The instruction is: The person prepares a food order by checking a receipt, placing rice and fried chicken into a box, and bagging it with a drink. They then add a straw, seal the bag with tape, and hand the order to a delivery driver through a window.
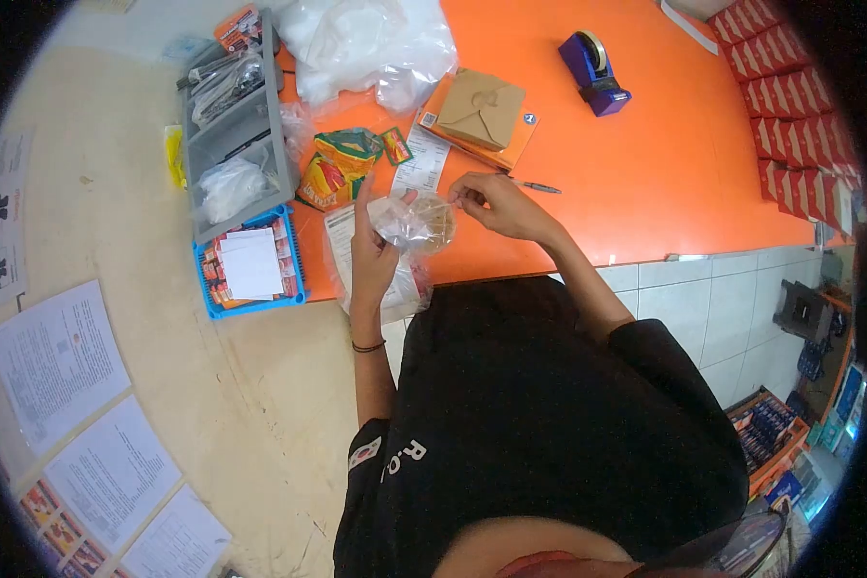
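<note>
Between my hands is a small clear plastic bag with something round and brownish inside; I cannot make out what. My left hand grips its left side, index finger pointing up. The fingers of my right hand are pinched together at the bag's upper right edge. Beneath the bag lies a larger clear plastic packet with printed paper, at the table's front edge. Just beyond my left hand are green, yellow and red sachets. A printed receipt and a pen lie beyond the bag.
A brown paper box sits on an orange box on the orange table. Farther back are a tape dispenser and white plastic bags. A grey organizer and blue basket stand left; red boxes are stacked right.
</note>
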The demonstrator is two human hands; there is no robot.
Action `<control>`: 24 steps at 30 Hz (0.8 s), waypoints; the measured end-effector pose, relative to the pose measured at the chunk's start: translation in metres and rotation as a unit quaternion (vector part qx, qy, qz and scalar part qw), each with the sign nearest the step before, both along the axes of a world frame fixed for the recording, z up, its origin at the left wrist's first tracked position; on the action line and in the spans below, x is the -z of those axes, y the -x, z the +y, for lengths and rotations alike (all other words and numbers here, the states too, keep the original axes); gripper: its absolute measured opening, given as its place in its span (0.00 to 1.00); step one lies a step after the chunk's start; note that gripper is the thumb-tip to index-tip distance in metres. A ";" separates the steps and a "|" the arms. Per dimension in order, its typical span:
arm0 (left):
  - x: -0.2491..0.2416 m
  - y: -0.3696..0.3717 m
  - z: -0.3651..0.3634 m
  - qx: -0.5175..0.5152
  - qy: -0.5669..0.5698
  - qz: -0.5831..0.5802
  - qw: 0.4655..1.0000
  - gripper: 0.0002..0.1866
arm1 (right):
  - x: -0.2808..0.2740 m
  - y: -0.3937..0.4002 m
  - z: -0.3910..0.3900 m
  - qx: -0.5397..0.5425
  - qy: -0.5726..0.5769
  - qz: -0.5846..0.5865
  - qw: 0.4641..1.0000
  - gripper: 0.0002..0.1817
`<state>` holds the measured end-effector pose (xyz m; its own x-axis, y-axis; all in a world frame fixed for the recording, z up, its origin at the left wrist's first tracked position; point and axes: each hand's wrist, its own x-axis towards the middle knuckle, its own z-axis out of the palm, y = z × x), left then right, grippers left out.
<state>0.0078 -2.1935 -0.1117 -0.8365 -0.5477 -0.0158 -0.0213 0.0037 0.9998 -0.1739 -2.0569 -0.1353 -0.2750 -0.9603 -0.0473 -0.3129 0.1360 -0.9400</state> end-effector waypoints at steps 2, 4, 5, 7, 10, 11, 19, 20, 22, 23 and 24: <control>0.000 0.000 -0.002 0.003 0.008 -0.002 1.000 0.42 | 0.004 0.005 -0.003 0.033 -0.026 0.020 0.999 0.08; -0.002 0.000 -0.001 -0.004 -0.012 0.001 1.000 0.42 | 0.002 0.008 -0.004 0.019 -0.035 0.003 0.999 0.07; -0.003 0.001 -0.001 -0.005 -0.011 0.002 1.000 0.42 | 0.000 0.008 -0.004 0.006 -0.047 -0.015 0.999 0.07; -0.005 0.002 -0.001 0.005 0.018 -0.011 1.000 0.41 | 0.000 0.005 -0.005 -0.006 -0.021 -0.035 0.999 0.07; 0.001 -0.001 -0.007 0.020 0.071 -0.083 0.994 0.40 | -0.005 0.002 -0.012 -0.019 0.004 -0.060 0.998 0.06; 0.000 -0.001 -0.006 0.019 0.070 -0.083 0.994 0.40 | -0.008 0.002 -0.013 -0.021 0.004 -0.063 0.998 0.06; -0.018 0.001 0.001 -0.040 0.149 -0.130 0.979 0.26 | -0.019 -0.006 -0.019 0.037 0.068 -0.128 0.989 0.07; -0.025 -0.001 0.002 -0.043 0.150 -0.129 0.979 0.26 | -0.017 -0.011 -0.021 0.060 0.096 -0.184 0.976 0.09; -0.043 -0.005 0.004 -0.017 0.215 -0.182 0.959 0.26 | -0.014 -0.023 -0.024 0.064 0.104 -0.244 0.962 0.09; -0.051 -0.006 0.004 -0.022 0.216 -0.183 0.959 0.26 | -0.014 -0.028 -0.023 0.070 0.110 -0.305 0.944 0.10; -0.059 -0.007 0.005 -0.027 0.225 -0.208 0.951 0.26 | -0.015 -0.033 -0.022 0.064 0.109 -0.306 0.944 0.10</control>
<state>0.0149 -2.1883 -0.0525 -0.7791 -0.6199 -0.0934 -0.4277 0.4167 0.8022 -0.1409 -2.0785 -0.1206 -0.3749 -0.9262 -0.0392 0.3029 -0.0825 -0.9494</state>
